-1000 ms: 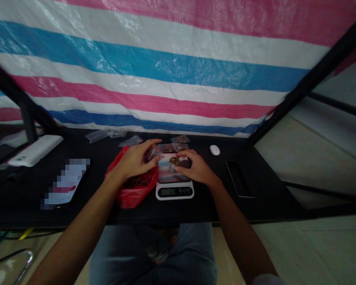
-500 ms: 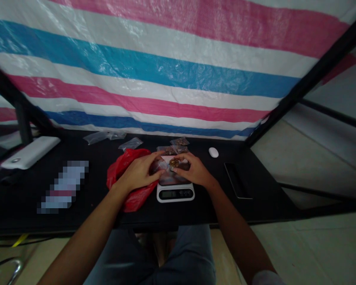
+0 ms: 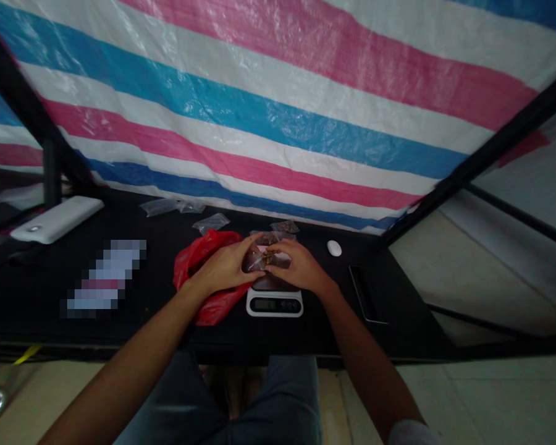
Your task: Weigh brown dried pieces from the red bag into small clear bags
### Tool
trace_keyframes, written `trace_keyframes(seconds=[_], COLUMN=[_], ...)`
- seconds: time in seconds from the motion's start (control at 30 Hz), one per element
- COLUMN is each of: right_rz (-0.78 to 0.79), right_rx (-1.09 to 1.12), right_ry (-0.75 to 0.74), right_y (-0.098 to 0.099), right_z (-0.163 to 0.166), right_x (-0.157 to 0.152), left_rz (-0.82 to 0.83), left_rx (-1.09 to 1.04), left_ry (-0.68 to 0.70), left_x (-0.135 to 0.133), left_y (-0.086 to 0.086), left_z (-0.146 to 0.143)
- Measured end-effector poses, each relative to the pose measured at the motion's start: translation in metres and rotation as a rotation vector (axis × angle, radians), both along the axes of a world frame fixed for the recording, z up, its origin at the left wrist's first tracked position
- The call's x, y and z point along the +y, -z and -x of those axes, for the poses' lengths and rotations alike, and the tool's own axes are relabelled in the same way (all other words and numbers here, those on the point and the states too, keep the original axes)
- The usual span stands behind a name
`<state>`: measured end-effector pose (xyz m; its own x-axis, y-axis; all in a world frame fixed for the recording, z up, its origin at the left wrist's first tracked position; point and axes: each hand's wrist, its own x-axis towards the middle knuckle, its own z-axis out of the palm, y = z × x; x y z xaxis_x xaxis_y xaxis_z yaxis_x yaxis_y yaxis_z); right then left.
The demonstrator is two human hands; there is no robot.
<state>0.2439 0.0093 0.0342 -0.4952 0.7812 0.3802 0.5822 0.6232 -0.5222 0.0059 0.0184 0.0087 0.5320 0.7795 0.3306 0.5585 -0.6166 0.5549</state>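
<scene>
Above the scale, my left hand (image 3: pixel 227 264) has its thumb and fingers curved around a small clear plastic bag (image 3: pixel 254 262). My right hand (image 3: pixel 301 266) faces it from the other side, fingertips closed on a clump of small brown-gold pieces (image 3: pixel 268 256). The clump meets the bag's right side; whether any pieces are inside it I cannot tell. Below the hands is a white kitchen scale (image 3: pixel 275 314) with a dark plate, partly covered by them. A red plastic bag (image 3: pixel 215 309) lies under my left hand and wrist.
Filled clear bags (image 3: pixel 285 227) lie behind the scale, with flat clear bags (image 3: pixel 212 222) farther left. On the black table (image 3: pixel 157 321) are a white oval object (image 3: pixel 334 248), a dark phone-like device (image 3: pixel 366 295) and a white elongated device (image 3: pixel 58 219). A striped sheet (image 3: pixel 259 123) hangs behind.
My right hand has brought the clump left, against the clear bag, and the two hands are closer together. The camera view has tilted slightly.
</scene>
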Motion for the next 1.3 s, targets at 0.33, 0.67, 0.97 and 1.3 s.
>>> trace_keyframes(seconds=[0.33,0.67,0.97,1.3], right_rz=[0.049,-0.032,0.055,0.149], right_rx=[-0.129,-0.294,0.001,0.038], right_ry=[-0.143,-0.345,-0.1,0.003], right_y=[-0.038,-0.097,-0.07,-0.007], right_z=[0.006,0.036,0.006,-0.013], right_x=[0.011,0.022,0.017,-0.001], left_rz=[0.023,-0.044,-0.02,0.109], left_rx=[-0.114,-0.348,-0.435,-0.423], left_ry=[-0.009,-0.047,-0.066,-0.064], left_x=[-0.002,0.002,0.007,0.005], left_y=[-0.005,0.002,0.009,0.007], left_z=[-0.001,0.003,0.002,-0.003])
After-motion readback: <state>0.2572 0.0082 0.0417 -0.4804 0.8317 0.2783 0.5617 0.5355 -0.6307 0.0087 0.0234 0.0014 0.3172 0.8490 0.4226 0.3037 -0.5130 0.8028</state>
